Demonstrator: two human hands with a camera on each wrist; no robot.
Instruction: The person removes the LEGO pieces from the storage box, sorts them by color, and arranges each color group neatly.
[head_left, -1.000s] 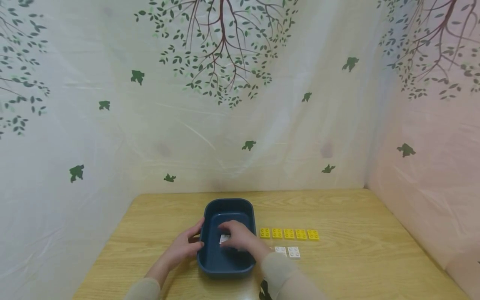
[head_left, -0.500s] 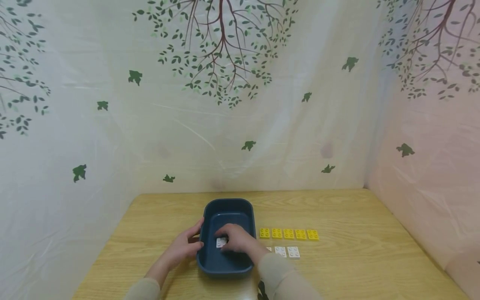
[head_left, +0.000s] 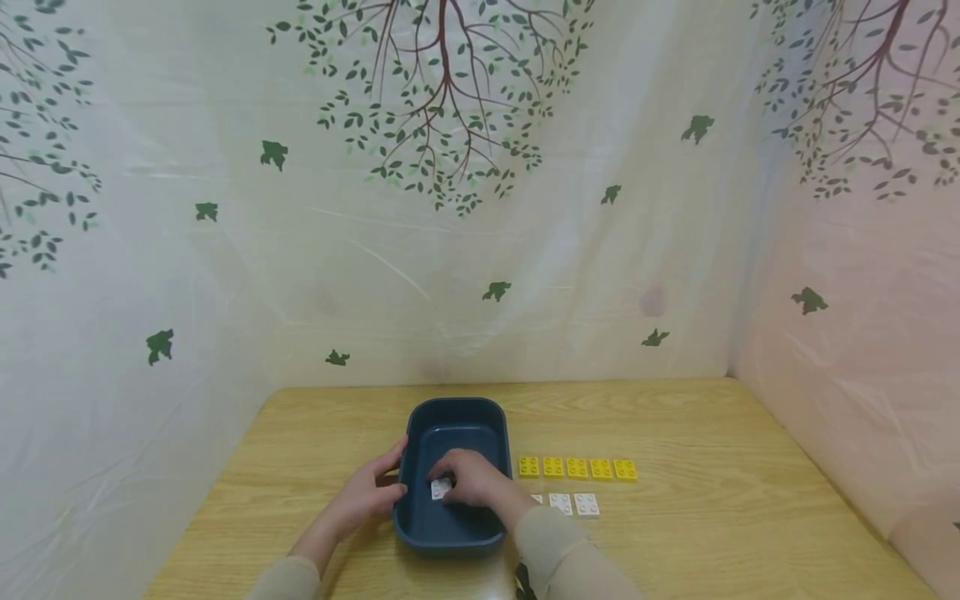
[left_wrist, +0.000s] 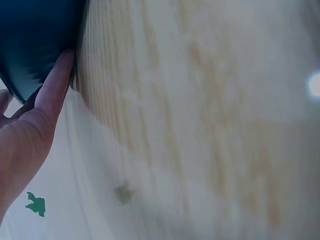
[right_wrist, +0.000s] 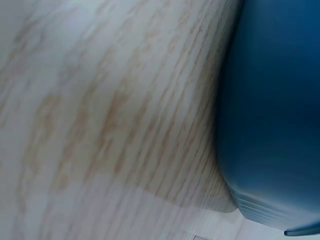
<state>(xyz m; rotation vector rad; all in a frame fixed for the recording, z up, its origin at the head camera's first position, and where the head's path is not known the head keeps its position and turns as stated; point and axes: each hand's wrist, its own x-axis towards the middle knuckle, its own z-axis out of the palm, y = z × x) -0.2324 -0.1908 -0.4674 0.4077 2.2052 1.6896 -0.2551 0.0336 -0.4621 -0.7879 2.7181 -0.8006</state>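
Note:
A deep navy-blue plastic bin (head_left: 457,542) with rounded corners stands on the wooden table. My left hand (head_left: 363,492) rests on its left side, fingers spread along the outer wall; the left wrist view shows a nearly straight finger (left_wrist: 57,82) against that wall. Inside the bin, my right hand (head_left: 474,479) pinches a white toy brick (head_left: 439,489) low over the floor. Part of that brick is hidden by the fingers. The right wrist view shows the bin's outer wall (right_wrist: 270,120) but not the hand.
To the right of the bin, several yellow bricks (head_left: 577,468) lie in a row. Nearer, two white bricks (head_left: 560,504) lie in view, with another partly hidden behind the right wrist. A printed curtain (head_left: 465,333) hangs behind the table (head_left: 712,500).
My right hand has moved slightly left and nearer within the bin, carrying the white toy brick. The left hand stays at the bin's side.

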